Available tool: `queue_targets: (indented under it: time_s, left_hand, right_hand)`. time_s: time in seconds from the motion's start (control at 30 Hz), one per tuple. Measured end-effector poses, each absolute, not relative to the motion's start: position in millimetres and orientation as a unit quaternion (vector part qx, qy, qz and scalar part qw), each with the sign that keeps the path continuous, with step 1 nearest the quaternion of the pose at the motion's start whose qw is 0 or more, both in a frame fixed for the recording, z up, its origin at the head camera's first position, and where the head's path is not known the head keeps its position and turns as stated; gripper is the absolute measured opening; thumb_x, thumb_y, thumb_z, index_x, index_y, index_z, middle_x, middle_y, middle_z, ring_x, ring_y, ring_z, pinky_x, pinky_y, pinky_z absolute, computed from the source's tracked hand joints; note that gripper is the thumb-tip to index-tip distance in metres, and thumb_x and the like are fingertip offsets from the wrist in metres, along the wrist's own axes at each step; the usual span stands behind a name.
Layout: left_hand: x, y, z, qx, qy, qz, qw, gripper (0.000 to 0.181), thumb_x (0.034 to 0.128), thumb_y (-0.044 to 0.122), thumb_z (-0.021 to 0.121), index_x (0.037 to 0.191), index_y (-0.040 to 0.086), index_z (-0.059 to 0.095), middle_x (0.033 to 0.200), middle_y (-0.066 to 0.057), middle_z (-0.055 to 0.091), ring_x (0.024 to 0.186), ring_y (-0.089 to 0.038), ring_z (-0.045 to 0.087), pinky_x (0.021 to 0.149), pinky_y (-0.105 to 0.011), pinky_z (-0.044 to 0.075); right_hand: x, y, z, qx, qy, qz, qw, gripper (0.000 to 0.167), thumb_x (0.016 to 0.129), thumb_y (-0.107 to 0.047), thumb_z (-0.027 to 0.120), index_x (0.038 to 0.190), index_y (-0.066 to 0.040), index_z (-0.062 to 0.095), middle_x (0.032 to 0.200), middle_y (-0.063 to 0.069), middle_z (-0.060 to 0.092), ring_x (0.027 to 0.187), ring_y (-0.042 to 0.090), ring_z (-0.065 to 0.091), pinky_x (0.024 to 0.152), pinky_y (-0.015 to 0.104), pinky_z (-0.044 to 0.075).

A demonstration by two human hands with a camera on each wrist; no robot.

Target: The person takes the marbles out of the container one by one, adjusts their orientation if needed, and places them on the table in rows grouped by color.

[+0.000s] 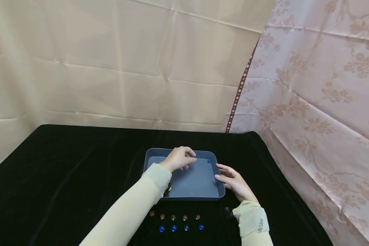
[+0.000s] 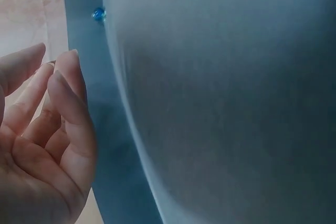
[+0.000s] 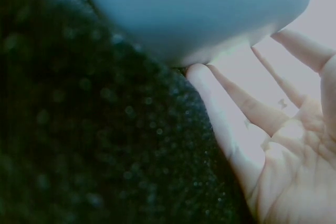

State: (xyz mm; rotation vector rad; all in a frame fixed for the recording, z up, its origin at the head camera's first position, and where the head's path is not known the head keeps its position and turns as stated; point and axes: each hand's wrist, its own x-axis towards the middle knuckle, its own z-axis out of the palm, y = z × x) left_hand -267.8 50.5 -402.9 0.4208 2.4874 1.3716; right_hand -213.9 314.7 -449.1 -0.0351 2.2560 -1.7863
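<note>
A blue-grey tray (image 1: 193,181) lies on the black cloth with a blue marble (image 1: 209,161) inside by its far right corner. Over the tray's far half hovers my left hand (image 1: 179,159), fingers loosely bent. In the left wrist view, nothing shows between the thumb and fingertips of that hand (image 2: 52,145), and the blue marble (image 2: 98,14) lies beyond them. My right hand (image 1: 235,182) is at the tray's right side, fingertips at the rim. The right wrist view shows its fairly straight fingers (image 3: 223,119) touching the tray's outer wall (image 3: 210,14).
In front of the tray are two rows of marbles: reddish and clear ones (image 1: 173,217) nearer the tray, blue ones (image 1: 174,228) closer to me. Black cloth (image 1: 80,184) covers the table. A cream curtain (image 1: 126,68) hangs behind, a floral one (image 1: 319,85) to the right.
</note>
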Motion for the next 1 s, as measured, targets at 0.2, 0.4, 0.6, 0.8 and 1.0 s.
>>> queue_targets:
  time_s: [0.2,0.4,0.6,0.8,1.0]
  left_hand:
    - [-268.4,60.3,-410.1,0.159,0.859,0.466,0.137,0.034,0.0943,0.027,0.069,0.124,0.013,0.063,0.098,-0.011,0.07,0.074,-0.025,0.066,0.06,-0.029,0.054]
    - [-268.4,70.6,-416.0,0.168,0.867,0.448,0.141,0.045,0.0939,0.029,0.069,0.135,0.016,0.057,0.11,-0.008,0.068,0.072,-0.021,0.064,0.063,-0.029,0.055]
    - [-269.4,81.7,-417.1,0.171,0.872,0.435,0.148,0.045,0.0943,0.029,0.068,0.135,0.017,0.057,0.116,-0.009,0.068,0.076,-0.02,0.064,0.065,-0.03,0.056]
    - [-269.8,92.9,-414.8,0.181,0.88,0.41,0.157,0.05,0.0932,0.033,0.069,0.138,0.017,0.054,0.125,-0.01,0.065,0.076,-0.017,0.063,0.066,-0.029,0.056]
    - [-270.6,98.9,-416.1,0.182,0.893,0.378,0.159,0.055,0.0923,0.033,0.07,0.142,0.017,0.052,0.131,-0.012,0.063,0.077,-0.017,0.064,0.066,-0.029,0.057]
  right_hand:
    - [-214.9,313.1,-450.5,-0.003,0.778,-0.615,0.132,0.056,0.097,-0.024,0.063,0.148,-0.014,0.044,0.15,0.022,0.043,0.121,0.028,0.058,0.099,0.043,0.052]
    - [-214.4,314.1,-450.2,-0.004,0.779,-0.613,0.133,0.055,0.098,-0.025,0.061,0.149,-0.013,0.043,0.15,0.022,0.042,0.122,0.03,0.058,0.098,0.043,0.052]
    - [-214.4,315.7,-450.5,-0.006,0.776,-0.616,0.136,0.055,0.097,-0.025,0.063,0.148,-0.014,0.044,0.15,0.021,0.043,0.121,0.028,0.059,0.098,0.042,0.053]
    - [-212.6,318.4,-448.3,-0.009,0.778,-0.615,0.126,0.055,0.097,-0.022,0.062,0.148,-0.012,0.044,0.148,0.023,0.044,0.12,0.027,0.06,0.096,0.04,0.053]
    - [-211.9,315.9,-448.9,-0.019,0.775,-0.617,0.132,0.056,0.098,-0.021,0.061,0.149,-0.01,0.041,0.15,0.025,0.042,0.121,0.029,0.059,0.095,0.039,0.053]
